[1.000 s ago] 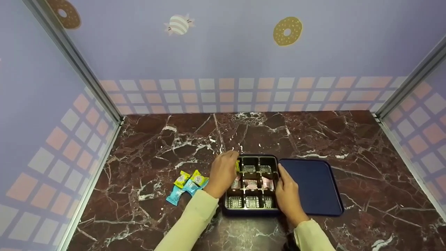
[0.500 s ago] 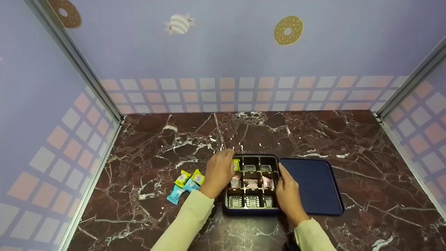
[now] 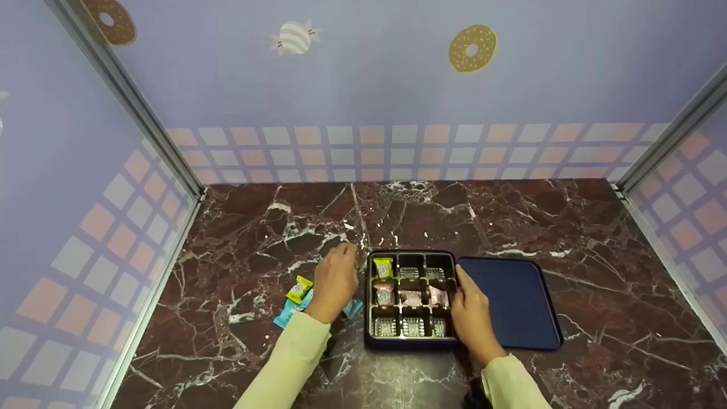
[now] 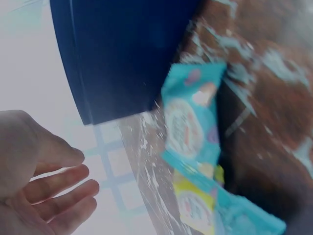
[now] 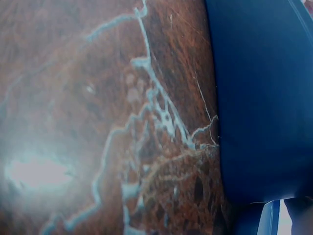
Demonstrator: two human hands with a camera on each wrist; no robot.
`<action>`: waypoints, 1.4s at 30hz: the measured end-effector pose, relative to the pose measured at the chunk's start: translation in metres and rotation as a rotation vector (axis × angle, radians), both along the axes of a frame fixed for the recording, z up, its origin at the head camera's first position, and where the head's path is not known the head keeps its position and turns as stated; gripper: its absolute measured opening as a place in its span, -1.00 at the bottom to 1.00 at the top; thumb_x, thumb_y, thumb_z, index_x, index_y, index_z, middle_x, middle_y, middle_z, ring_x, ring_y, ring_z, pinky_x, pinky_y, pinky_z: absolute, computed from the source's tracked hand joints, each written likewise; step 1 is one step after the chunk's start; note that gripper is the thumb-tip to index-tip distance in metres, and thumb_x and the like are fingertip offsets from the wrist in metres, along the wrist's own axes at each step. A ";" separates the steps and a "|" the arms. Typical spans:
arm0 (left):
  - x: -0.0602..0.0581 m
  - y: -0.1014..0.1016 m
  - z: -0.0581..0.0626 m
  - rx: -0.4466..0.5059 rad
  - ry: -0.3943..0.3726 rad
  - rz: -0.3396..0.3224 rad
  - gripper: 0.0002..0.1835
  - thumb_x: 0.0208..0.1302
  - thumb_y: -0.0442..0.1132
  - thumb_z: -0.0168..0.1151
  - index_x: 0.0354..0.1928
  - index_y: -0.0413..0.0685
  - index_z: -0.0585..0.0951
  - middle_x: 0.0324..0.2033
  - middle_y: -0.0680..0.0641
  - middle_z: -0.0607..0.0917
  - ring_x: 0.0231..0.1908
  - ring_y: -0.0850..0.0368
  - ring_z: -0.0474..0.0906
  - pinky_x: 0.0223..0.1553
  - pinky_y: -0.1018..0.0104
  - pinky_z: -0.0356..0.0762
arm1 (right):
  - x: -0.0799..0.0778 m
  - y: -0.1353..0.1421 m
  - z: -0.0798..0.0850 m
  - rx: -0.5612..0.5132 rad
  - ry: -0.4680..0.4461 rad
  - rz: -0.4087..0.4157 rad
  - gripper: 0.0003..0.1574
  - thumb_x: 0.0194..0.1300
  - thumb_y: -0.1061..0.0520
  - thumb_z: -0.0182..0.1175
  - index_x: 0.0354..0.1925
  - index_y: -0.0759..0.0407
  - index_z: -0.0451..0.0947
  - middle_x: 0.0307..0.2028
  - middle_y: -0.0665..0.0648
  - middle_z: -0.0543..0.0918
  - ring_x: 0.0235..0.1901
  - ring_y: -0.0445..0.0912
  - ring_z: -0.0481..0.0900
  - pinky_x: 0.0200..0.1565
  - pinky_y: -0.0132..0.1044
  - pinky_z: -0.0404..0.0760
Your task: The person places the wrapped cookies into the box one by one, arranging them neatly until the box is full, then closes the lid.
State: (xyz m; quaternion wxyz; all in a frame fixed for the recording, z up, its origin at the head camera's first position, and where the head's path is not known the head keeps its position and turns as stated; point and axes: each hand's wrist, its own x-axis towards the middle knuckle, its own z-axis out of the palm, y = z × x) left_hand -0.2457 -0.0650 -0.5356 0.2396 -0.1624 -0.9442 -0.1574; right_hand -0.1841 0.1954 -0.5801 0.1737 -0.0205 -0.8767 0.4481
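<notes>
My left hand [image 3: 336, 281] hovers beside the left edge of a dark blue box [image 3: 410, 343], near the loose wrapped candies. In the left wrist view its fingers [image 4: 63, 193] are loosely bent with nothing between them. A yellow candy [image 3: 383, 267] lies in the box's far left compartment; pink candies [image 3: 410, 297] fill the middle row. On the table to the left are a yellow candy [image 3: 299, 289] and blue candies [image 3: 288, 312], partly hidden by my left hand and wrist. My right hand [image 3: 471, 312] rests along the box's right side, fingers fairly straight; its underside is hidden.
A dark blue lid [image 3: 514, 304] lies flat just right of the box, behind my right hand. Patterned panels enclose the marble table [image 3: 255, 216] at the back and sides. Small white specks dot the table behind the box.
My left hand has let go of the yellow candy in the far left compartment and moved left, off the box toward the loose candies. The right hand stays at the box.
</notes>
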 end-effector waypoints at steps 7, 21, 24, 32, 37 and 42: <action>0.003 -0.015 -0.003 -0.014 -0.015 0.039 -0.68 0.08 -0.53 0.21 -0.08 -0.23 0.63 -0.21 -0.16 0.70 -0.33 -0.06 0.64 -0.48 0.12 0.61 | -0.001 0.001 -0.001 0.013 0.023 0.000 -0.38 0.27 0.47 -0.06 0.31 0.37 0.33 0.27 0.38 0.45 0.29 0.22 0.40 0.32 0.02 0.33; 0.008 -0.044 -0.006 -0.030 -0.180 0.049 -0.76 0.03 -0.62 0.09 -0.38 -0.19 0.63 -0.47 -0.13 0.63 -0.45 -0.12 0.60 -0.49 0.06 0.56 | 0.000 0.001 0.002 0.001 -0.010 -0.003 -0.35 0.26 0.46 -0.04 0.33 0.34 0.31 0.29 0.38 0.42 0.30 0.22 0.37 0.34 0.04 0.30; 0.010 -0.047 -0.008 -0.034 -0.174 0.050 -0.76 0.06 -0.61 0.09 -0.32 -0.22 0.66 -0.43 -0.16 0.65 -0.42 -0.12 0.61 -0.46 0.04 0.57 | 0.000 0.001 0.002 0.003 -0.009 0.003 -0.35 0.26 0.47 -0.05 0.33 0.35 0.31 0.28 0.38 0.42 0.30 0.23 0.38 0.34 0.04 0.30; 0.016 -0.051 -0.010 -0.051 -0.190 0.048 -0.69 0.00 -0.47 0.29 -0.13 -0.27 0.66 -0.27 -0.21 0.69 -0.29 -0.14 0.65 -0.34 0.00 0.63 | 0.000 0.001 0.002 0.007 -0.005 0.013 -0.35 0.26 0.47 -0.04 0.33 0.36 0.30 0.29 0.39 0.41 0.30 0.23 0.37 0.34 0.04 0.30; 0.020 -0.051 -0.009 -0.100 -0.169 0.046 -0.73 -0.06 -0.45 0.29 -0.21 -0.27 0.65 -0.36 -0.19 0.65 -0.38 -0.13 0.61 -0.38 0.02 0.61 | 0.000 0.000 0.001 0.025 0.022 0.032 -0.37 0.28 0.46 -0.06 0.32 0.36 0.32 0.27 0.40 0.43 0.29 0.24 0.39 0.31 0.05 0.34; 0.021 -0.052 -0.013 -0.135 -0.134 0.040 -0.77 -0.14 -0.42 0.34 -0.32 -0.25 0.64 -0.47 -0.18 0.62 -0.50 -0.12 0.57 -0.44 -0.02 0.56 | -0.001 -0.001 0.000 0.028 0.029 0.035 -0.39 0.29 0.47 -0.06 0.31 0.38 0.32 0.27 0.41 0.43 0.28 0.25 0.39 0.31 0.06 0.34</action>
